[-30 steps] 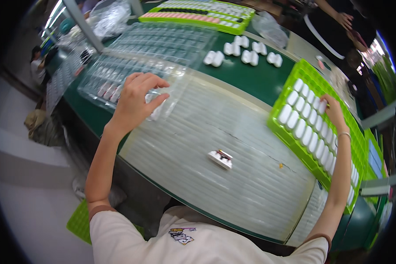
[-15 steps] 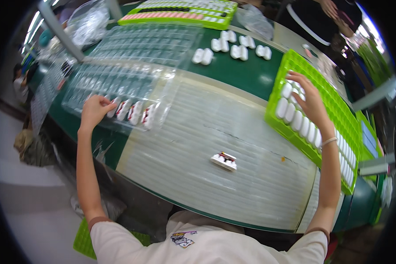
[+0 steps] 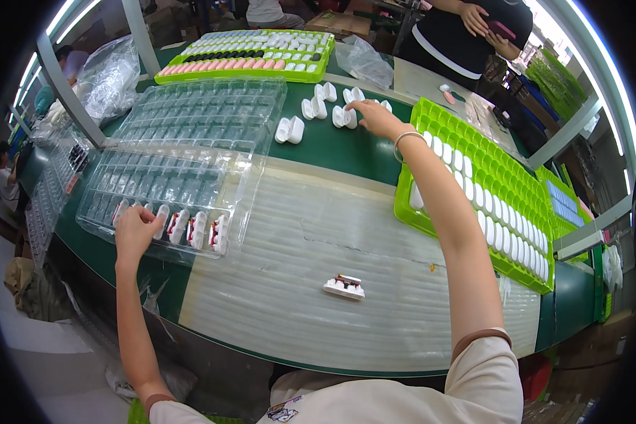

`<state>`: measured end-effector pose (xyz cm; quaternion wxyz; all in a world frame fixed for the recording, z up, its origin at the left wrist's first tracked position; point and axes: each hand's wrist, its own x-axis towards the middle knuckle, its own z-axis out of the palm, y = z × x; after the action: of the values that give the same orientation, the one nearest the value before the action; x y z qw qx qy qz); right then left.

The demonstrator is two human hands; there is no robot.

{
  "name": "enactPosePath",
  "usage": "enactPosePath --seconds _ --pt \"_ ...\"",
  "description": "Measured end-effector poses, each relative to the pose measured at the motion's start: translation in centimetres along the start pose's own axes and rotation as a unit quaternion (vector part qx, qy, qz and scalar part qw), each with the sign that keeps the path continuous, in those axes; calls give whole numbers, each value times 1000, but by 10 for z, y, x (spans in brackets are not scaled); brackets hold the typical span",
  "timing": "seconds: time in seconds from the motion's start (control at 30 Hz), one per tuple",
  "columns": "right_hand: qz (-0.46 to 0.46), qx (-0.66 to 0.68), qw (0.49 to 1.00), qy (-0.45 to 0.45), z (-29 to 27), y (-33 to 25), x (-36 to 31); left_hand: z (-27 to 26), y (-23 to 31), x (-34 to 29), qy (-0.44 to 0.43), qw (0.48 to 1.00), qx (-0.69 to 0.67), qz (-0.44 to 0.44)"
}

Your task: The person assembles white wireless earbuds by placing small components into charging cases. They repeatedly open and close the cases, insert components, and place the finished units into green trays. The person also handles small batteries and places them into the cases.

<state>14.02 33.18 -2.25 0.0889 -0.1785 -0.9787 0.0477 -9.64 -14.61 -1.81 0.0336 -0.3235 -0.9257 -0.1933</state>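
Observation:
My left hand [image 3: 136, 232] is at the near edge of a clear plastic blister tray [image 3: 159, 145], fingertips pinched together; what lies between them is hidden. Beside it, several white parts with red and black wiring [image 3: 196, 230] sit in the tray's slots. My right hand [image 3: 381, 121] reaches far across the table, its thumb and forefinger on the edge of a white flip-lid case [image 3: 343, 117] that looks like an earbud case. More such open cases [image 3: 290, 130] stand around it on the green surface. One loose white part with wiring [image 3: 344, 287] lies on the ribbed mat.
A lime-green tray [image 3: 404, 205] with white rounded shells lies under my right forearm. Another green tray [image 3: 244, 76] of pink, black and white pieces stands at the back. A crumpled plastic bag [image 3: 364, 62] is near it. Across the table a person [image 3: 466, 35] holds a phone.
My right hand has swung from the green tray, away and leftward, to the open cases. The left hand has shifted along the clear tray's slots. The whole view has tilted upward.

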Motion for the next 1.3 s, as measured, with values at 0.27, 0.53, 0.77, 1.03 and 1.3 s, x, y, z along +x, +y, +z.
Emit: enactPosePath --seconds 0.27,0.53,0.77,1.03,1.3 --pt "6 112 993 -46 -4 -1 3 -20 -29 4 -48 972 -220 -65" --pt "89 436 895 -22 -55 -103 -125 -12 151 -37 -300 628 -718 -18" --pt "114 504 854 61 -56 -153 -239 33 263 -72 -452 538 -711 -39" --pt "166 578 792 105 -50 -159 -260 45 290 -115 -285 743 -584 159" --pt "157 569 803 90 -53 -163 -260 43 280 -120 -258 749 -592 148"
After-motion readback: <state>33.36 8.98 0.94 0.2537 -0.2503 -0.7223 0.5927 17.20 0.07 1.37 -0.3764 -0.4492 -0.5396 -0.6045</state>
